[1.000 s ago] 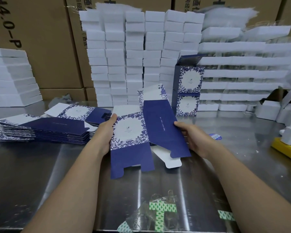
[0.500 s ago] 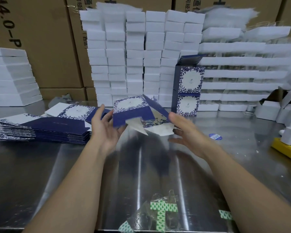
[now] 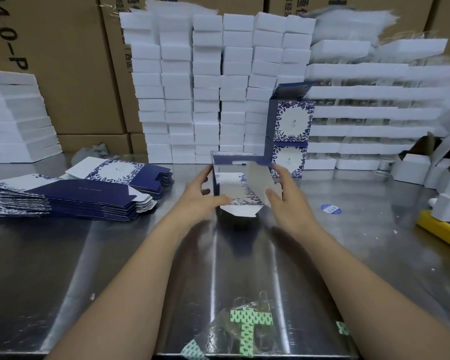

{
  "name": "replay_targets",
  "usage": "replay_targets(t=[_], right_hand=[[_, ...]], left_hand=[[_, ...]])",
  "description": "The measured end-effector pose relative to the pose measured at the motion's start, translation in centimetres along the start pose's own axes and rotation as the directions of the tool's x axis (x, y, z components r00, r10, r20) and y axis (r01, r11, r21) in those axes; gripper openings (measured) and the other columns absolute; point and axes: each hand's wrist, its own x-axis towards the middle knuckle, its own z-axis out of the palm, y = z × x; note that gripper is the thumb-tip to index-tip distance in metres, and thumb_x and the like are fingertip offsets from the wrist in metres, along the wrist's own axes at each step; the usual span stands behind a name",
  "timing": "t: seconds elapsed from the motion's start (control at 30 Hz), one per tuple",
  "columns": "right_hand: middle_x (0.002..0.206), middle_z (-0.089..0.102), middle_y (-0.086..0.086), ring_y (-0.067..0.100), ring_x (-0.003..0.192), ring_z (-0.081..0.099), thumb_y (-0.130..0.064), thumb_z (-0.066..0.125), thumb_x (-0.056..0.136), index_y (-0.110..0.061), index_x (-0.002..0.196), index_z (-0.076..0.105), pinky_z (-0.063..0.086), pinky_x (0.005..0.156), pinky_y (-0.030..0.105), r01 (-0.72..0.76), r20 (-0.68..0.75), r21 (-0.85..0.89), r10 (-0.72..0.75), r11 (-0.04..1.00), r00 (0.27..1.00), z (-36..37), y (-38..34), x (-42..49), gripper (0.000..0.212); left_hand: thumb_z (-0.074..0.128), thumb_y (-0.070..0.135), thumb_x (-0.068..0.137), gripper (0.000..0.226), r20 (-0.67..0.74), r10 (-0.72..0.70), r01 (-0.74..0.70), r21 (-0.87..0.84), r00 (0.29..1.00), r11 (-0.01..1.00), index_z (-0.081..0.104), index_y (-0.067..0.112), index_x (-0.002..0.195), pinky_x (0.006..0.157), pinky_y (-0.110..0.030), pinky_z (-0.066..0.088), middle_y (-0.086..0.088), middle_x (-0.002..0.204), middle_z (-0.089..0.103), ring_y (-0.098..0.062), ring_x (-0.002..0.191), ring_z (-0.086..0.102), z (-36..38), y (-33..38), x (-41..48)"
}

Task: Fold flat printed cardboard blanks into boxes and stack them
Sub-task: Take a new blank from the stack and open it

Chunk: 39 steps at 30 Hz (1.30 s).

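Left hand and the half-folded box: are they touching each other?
Touching. Head view: the left hand grips the half-folded box, thumb over its front panel, fingers along its left edge.

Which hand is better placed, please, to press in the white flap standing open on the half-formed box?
Probably the right hand: its thumb and fingers flank the white flap, while the left hand holds the box by its opposite wall.
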Motion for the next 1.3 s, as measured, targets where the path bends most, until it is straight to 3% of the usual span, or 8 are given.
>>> replay_targets(t=[0.07, 0.17, 0.23, 0.47, 0.67, 0.93, 1.07, 1.3], right_hand=[[0.131, 0.056, -0.014, 0.000, 0.117, 0.050, -0.004, 0.050, 0.103, -0.059, 0.155, 0.024, 0.034, 0.092, 0.022, 0.082, -0.025, -0.045, -0.083, 0.996, 0.996, -0.1, -0.2, -0.2, 0.080], [0.151, 0.051, -0.017, 0.008, 0.130, 0.050, 0.001, 0.049, 0.102, -0.063, 0.157, 0.018, 0.041, 0.099, 0.030, 0.198, -0.040, -0.128, -0.205, 0.972, 0.978, -0.4, -0.2, -0.1, 0.089], [0.146, 0.054, -0.007, 0.022, 0.125, 0.054, 0.000, 0.049, 0.102, -0.061, 0.156, 0.023, 0.046, 0.099, 0.039, 0.223, -0.050, -0.199, -0.237, 0.954, 0.970, -0.5, -0.2, -0.1, 0.085], [0.136, 0.054, -0.003, 0.024, 0.113, 0.059, -0.006, 0.049, 0.104, -0.039, 0.147, 0.053, 0.051, 0.091, 0.041, 0.187, -0.056, -0.279, -0.210, 0.942, 0.976, -0.4, 0.1, 0.1, 0.055], [0.145, 0.046, -0.012, 0.015, 0.117, 0.060, -0.037, 0.063, 0.101, -0.032, 0.133, 0.066, 0.050, 0.093, 0.036, 0.119, -0.124, -0.252, -0.154, 0.960, 0.980, -0.1, 0.1, 0.2, 0.034], [0.119, 0.062, -0.020, 0.005, 0.111, 0.059, -0.088, 0.070, 0.065, -0.048, 0.127, 0.046, 0.049, 0.090, 0.035, 0.022, -0.213, -0.121, -0.048, 0.992, 0.976, -0.1, -1.2, -0.1, 0.078], [0.120, 0.064, -0.016, 0.005, 0.112, 0.059, -0.081, 0.072, 0.070, -0.041, 0.133, 0.051, 0.049, 0.094, 0.035, 0.005, -0.185, -0.123, -0.028, 0.992, 0.982, 0.1, -1.1, -0.1, 0.078], [0.099, 0.070, -0.013, 0.014, 0.090, 0.067, -0.056, 0.067, 0.090, -0.035, 0.124, 0.062, 0.053, 0.073, 0.038, -0.061, -0.246, -0.213, 0.007, 0.975, 0.969, 0.0, -1.1, 0.1, 0.040]], left_hand=[[0.072, 0.003, 0.093, 0.093, -0.154, 0.092, -0.076, 0.108, 0.984, 0.991, 0.028, 0.044, 0.164, 0.085, -0.027, 0.054, 0.003, 0.143, 0.055, -0.014, 0.106, 0.066, 0.0, -0.4, 0.3], [0.059, -0.001, 0.097, 0.102, -0.177, 0.250, -0.209, 0.220, 0.952, 0.953, 0.015, 0.073, 0.153, 0.069, -0.022, 0.049, 0.017, 0.126, 0.057, -0.012, 0.082, 0.067, -0.2, -0.9, 0.1], [0.055, -0.001, 0.097, 0.103, -0.144, 0.334, -0.265, 0.360, 0.932, 0.895, 0.016, 0.080, 0.147, 0.071, -0.025, 0.049, 0.016, 0.125, 0.055, -0.012, 0.086, 0.067, -0.1, -1.1, -0.1], [0.053, -0.002, 0.099, 0.059, -0.161, 0.445, -0.332, 0.459, 0.881, 0.824, 0.064, 0.043, 0.135, 0.082, 0.001, 0.037, 0.025, 0.127, 0.058, 0.012, 0.098, 0.054, 0.1, -2.3, 0.6], [0.049, -0.001, 0.100, 0.058, -0.142, 0.500, -0.353, 0.549, 0.854, 0.758, 0.062, 0.034, 0.144, 0.098, -0.031, 0.051, 0.015, 0.140, 0.061, -0.007, 0.109, 0.058, 0.5, -1.7, -0.1], [0.045, -0.006, 0.088, 0.069, -0.121, 0.700, -0.468, 0.663, 0.704, 0.585, 0.060, 0.035, 0.141, 0.084, -0.039, 0.056, 0.016, 0.138, 0.066, -0.012, 0.116, 0.065, 1.3, 0.6, -1.3], [0.050, -0.012, 0.092, 0.067, -0.080, 0.763, -0.556, 0.637, 0.641, 0.534, 0.058, 0.029, 0.145, 0.085, -0.045, 0.058, 0.009, 0.132, 0.071, -0.020, 0.115, 0.069, 1.8, 1.1, -1.5], [0.053, -0.018, 0.092, 0.053, -0.044, 0.857, -0.659, 0.619, 0.514, 0.427, 0.072, 0.013, 0.130, 0.107, -0.032, 0.052, 0.003, 0.133, 0.072, -0.020, 0.129, 0.064, 2.8, 1.8, -1.7]])
